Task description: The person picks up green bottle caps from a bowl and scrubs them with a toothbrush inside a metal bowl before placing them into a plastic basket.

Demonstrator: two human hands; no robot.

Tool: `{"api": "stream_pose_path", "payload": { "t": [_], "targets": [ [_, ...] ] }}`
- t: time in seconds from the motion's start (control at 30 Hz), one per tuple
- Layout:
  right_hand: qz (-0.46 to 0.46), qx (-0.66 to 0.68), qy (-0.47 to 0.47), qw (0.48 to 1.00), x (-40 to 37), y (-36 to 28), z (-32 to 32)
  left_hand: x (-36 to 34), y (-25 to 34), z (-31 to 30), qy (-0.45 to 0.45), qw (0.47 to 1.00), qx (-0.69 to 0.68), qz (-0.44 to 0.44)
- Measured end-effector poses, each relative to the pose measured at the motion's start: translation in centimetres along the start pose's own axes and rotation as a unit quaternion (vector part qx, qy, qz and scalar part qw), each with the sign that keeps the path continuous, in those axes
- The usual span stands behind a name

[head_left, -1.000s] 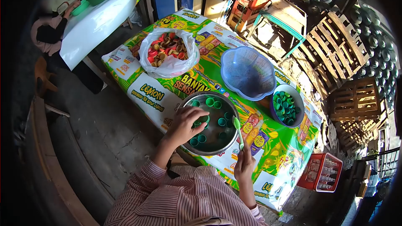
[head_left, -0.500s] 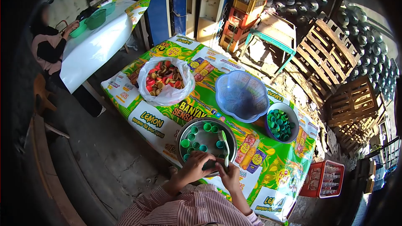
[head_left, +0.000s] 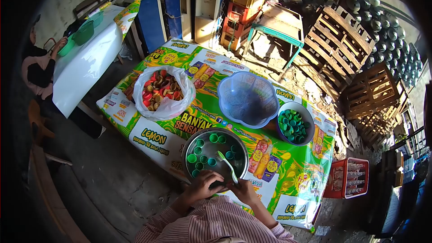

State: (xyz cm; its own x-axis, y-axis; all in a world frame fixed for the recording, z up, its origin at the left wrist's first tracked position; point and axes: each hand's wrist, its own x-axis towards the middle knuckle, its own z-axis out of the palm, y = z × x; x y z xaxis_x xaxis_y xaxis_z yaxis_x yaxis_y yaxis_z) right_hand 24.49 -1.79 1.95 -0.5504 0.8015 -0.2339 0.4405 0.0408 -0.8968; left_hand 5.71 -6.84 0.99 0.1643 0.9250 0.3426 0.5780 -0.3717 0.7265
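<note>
A metal bowl (head_left: pixel 215 137) stands at the table's near edge with several green bottle caps (head_left: pixel 191 158) inside. My right hand (head_left: pixel 244 191) is closed around the lower handle of a white and green toothbrush (head_left: pixel 228 164), whose bristled head leans up and left over the bowl. At the bowl's near rim, my left hand (head_left: pixel 204 185) is curled, fingers bent downward; whatever it may hold is hidden. The two hands are close together but apart.
Beyond the bowl are a plastic bag (head_left: pixel 155 110) of red and brown caps, a blue-purple basket (head_left: pixel 243 121) and a pale bowl (head_left: pixel 294 141) of green caps. A red crate (head_left: pixel 346 177) stands right of the table. A person (head_left: pixel 42 69) sits at another table on the left.
My hands have drawn slightly apart. The toothbrush, steeper before, now tilts further left over the bowl. The whole view has shifted a little with my head.
</note>
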Motion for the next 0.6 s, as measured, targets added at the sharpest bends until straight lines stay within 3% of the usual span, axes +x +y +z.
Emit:
{"api": "stream_pose_path", "payload": {
  "t": [0.03,0.1,0.17,0.2,0.3,0.33,0.4,0.5,0.53,0.6],
  "targets": [
    [0.020,-0.040,-0.007,0.999,0.2,-0.1,-1.2,0.3,0.2,-0.2,0.010,1.000,0.003,-0.002],
    [-0.011,-0.111,0.109,0.988,1.8,-0.4,-5.3,0.8,0.6,-0.7,0.014,1.000,0.004,-0.005],
    [-0.023,-0.163,0.310,0.936,3.8,-1.1,-10.8,1.3,0.9,-1.3,0.079,0.996,0.005,-0.050],
    [-0.053,-0.147,0.389,0.908,4.5,-1.9,-13.7,1.3,0.7,-1.7,0.068,0.996,-0.012,-0.063],
    [-0.161,-0.155,0.539,0.812,6.2,-2.8,-19.8,1.6,0.1,-2.6,0.102,0.993,0.007,-0.066],
    [-0.160,-0.156,0.541,0.811,6.8,-2.5,-21.0,1.7,0.0,-2.9,0.109,0.992,0.007,-0.068],
    [-0.174,-0.227,0.591,0.754,8.5,-0.8,-22.5,1.7,-0.4,-3.1,0.114,0.990,0.003,-0.085],
    [-0.215,-0.241,0.604,0.729,10.7,1.9,-22.1,1.9,-0.4,-3.6,0.116,0.989,0.014,-0.094],
    [-0.125,-0.244,0.595,0.755,10.3,2.2,-21.6,1.9,-0.4,-3.6,0.116,0.988,0.020,-0.096],
    [-0.145,-0.259,0.609,0.736,10.3,2.8,-21.4,1.7,-0.5,-3.7,0.118,0.987,0.030,-0.100]
  ]
}}
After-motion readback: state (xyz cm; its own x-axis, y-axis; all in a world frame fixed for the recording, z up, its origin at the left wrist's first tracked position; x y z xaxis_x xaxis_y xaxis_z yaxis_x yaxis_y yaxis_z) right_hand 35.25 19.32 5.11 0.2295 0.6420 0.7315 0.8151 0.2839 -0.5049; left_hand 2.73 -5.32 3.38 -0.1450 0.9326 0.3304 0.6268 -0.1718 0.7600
